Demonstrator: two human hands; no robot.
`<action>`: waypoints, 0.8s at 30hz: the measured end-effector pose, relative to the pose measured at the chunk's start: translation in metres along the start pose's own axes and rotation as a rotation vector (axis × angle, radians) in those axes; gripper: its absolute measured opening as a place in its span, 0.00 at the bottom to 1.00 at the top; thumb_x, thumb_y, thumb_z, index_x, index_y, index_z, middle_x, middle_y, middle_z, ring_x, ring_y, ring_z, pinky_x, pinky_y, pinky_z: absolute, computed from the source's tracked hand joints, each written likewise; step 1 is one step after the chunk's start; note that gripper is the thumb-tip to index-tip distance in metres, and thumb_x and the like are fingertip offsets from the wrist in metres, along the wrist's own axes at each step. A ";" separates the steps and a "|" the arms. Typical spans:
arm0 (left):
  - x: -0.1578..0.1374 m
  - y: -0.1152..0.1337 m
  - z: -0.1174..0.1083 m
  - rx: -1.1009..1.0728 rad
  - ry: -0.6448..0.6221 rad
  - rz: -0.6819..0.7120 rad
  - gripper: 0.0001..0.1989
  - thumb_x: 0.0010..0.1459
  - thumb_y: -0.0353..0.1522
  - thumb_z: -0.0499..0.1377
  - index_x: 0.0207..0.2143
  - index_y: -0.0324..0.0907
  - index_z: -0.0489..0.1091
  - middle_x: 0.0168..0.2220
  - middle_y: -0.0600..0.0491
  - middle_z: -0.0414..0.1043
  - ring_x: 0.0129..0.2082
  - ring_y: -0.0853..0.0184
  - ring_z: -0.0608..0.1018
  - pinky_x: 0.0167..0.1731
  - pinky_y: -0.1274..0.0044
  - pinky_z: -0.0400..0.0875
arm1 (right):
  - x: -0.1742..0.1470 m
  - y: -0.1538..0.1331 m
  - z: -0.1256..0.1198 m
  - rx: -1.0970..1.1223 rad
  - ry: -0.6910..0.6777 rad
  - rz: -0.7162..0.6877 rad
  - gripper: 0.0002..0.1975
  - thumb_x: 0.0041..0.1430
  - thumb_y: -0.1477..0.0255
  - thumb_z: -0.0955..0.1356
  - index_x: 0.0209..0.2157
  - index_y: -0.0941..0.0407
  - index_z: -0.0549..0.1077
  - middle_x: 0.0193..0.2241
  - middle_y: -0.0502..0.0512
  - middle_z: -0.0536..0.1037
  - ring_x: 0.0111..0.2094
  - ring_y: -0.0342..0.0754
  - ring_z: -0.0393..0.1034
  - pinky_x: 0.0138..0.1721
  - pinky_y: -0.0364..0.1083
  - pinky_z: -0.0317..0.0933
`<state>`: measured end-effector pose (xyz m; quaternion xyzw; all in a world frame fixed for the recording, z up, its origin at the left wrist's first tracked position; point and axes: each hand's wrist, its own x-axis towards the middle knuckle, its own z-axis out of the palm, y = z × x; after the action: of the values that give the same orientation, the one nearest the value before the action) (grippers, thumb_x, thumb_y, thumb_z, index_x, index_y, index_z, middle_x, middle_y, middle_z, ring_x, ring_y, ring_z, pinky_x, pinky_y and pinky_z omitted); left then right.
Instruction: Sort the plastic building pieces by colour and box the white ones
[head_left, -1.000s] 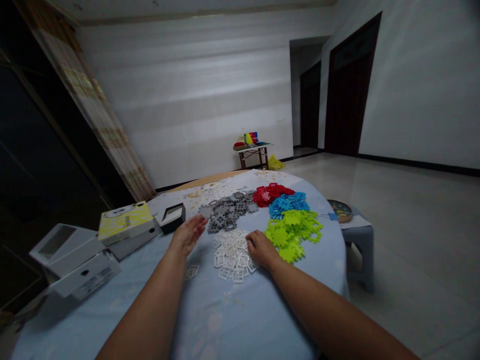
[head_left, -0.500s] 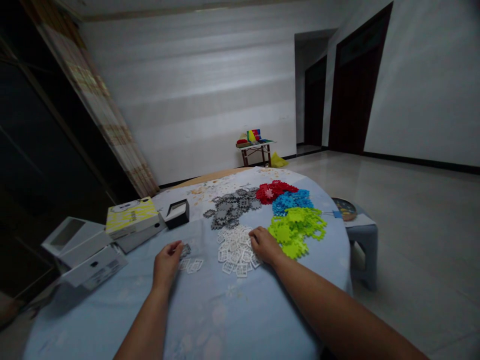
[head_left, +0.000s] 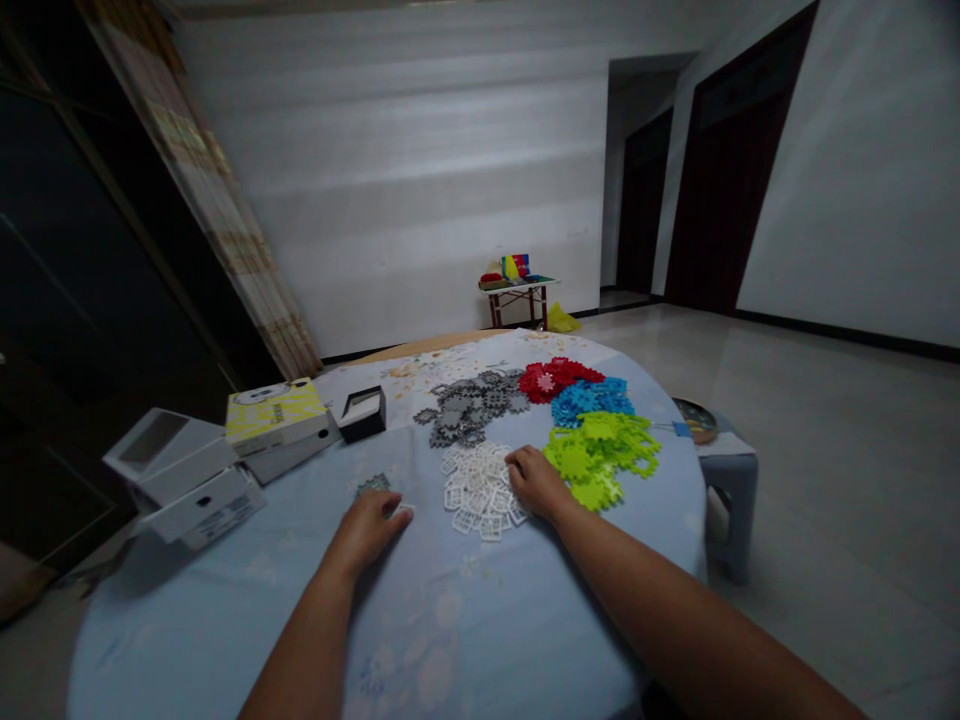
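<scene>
My left hand (head_left: pixel 366 532) is low over the tablecloth, thumb and forefinger apart around a flat white square plastic piece (head_left: pixel 406 509), which it partly hides. Just beyond its fingers lies a grey gear piece (head_left: pixel 373 484). At the right edge of a pile of white square lattice pieces (head_left: pixel 480 490), my right hand (head_left: pixel 537 482) rests with its fingers bent down and close together. What those fingertips hold, if anything, is hidden. Lime green gear pieces (head_left: pixel 596 455) lie right beside that hand.
Grey gears (head_left: pixel 472 405), red gears (head_left: pixel 559 378) and blue gears (head_left: pixel 589 400) are heaped farther back. A small black box (head_left: pixel 364 414), a yellow-and-white box (head_left: pixel 276 415) and white cartons (head_left: pixel 176 465) stand at left. A grey stool (head_left: pixel 739 500) is off the table's right side.
My left hand has moved from beside the grey gear to the white pieces nearer me, its fingers now spread. My right hand stays at the white pile. The view has shifted slightly.
</scene>
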<state>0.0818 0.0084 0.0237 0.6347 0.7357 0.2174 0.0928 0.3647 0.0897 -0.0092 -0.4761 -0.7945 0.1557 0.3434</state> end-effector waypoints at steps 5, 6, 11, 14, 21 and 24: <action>-0.003 0.006 -0.002 0.138 -0.071 -0.016 0.14 0.48 0.41 0.57 0.32 0.42 0.74 0.35 0.49 0.72 0.39 0.61 0.72 0.38 0.73 0.63 | 0.001 0.001 0.001 -0.010 -0.001 0.004 0.11 0.58 0.76 0.62 0.39 0.61 0.74 0.39 0.60 0.74 0.43 0.47 0.65 0.47 0.42 0.55; -0.003 0.007 -0.002 0.154 -0.073 -0.042 0.14 0.49 0.41 0.57 0.33 0.42 0.73 0.36 0.49 0.72 0.39 0.61 0.72 0.38 0.73 0.62 | 0.001 0.001 0.001 -0.009 0.000 0.004 0.11 0.58 0.76 0.62 0.39 0.61 0.74 0.38 0.60 0.74 0.43 0.47 0.65 0.47 0.42 0.55; -0.003 0.012 0.000 0.061 0.069 -0.024 0.12 0.47 0.40 0.58 0.31 0.42 0.73 0.35 0.50 0.72 0.37 0.63 0.72 0.37 0.73 0.62 | 0.000 0.000 0.001 0.003 -0.002 0.003 0.11 0.58 0.76 0.61 0.39 0.61 0.73 0.39 0.59 0.73 0.43 0.47 0.65 0.47 0.42 0.55; -0.002 0.019 0.003 -0.151 0.135 0.050 0.16 0.48 0.44 0.57 0.26 0.41 0.73 0.26 0.52 0.70 0.29 0.66 0.70 0.31 0.75 0.62 | 0.000 0.000 0.000 0.000 -0.007 0.008 0.11 0.58 0.76 0.61 0.39 0.61 0.73 0.39 0.60 0.73 0.43 0.47 0.65 0.47 0.42 0.55; -0.003 0.052 0.014 -0.604 0.076 -0.048 0.23 0.41 0.48 0.61 0.29 0.38 0.74 0.20 0.55 0.69 0.22 0.70 0.69 0.24 0.77 0.63 | 0.000 -0.001 -0.002 -0.013 -0.012 0.009 0.11 0.59 0.76 0.61 0.39 0.61 0.74 0.39 0.60 0.73 0.44 0.48 0.64 0.48 0.43 0.55; -0.003 0.065 0.016 -0.742 0.000 -0.045 0.31 0.39 0.49 0.62 0.42 0.38 0.73 0.31 0.50 0.75 0.30 0.66 0.75 0.30 0.75 0.69 | 0.000 -0.001 -0.002 -0.011 -0.011 0.005 0.11 0.59 0.76 0.61 0.39 0.60 0.73 0.39 0.59 0.73 0.44 0.47 0.64 0.48 0.43 0.55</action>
<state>0.1465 0.0148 0.0375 0.5414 0.6206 0.4674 0.3214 0.3653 0.0891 -0.0073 -0.4790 -0.7960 0.1550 0.3360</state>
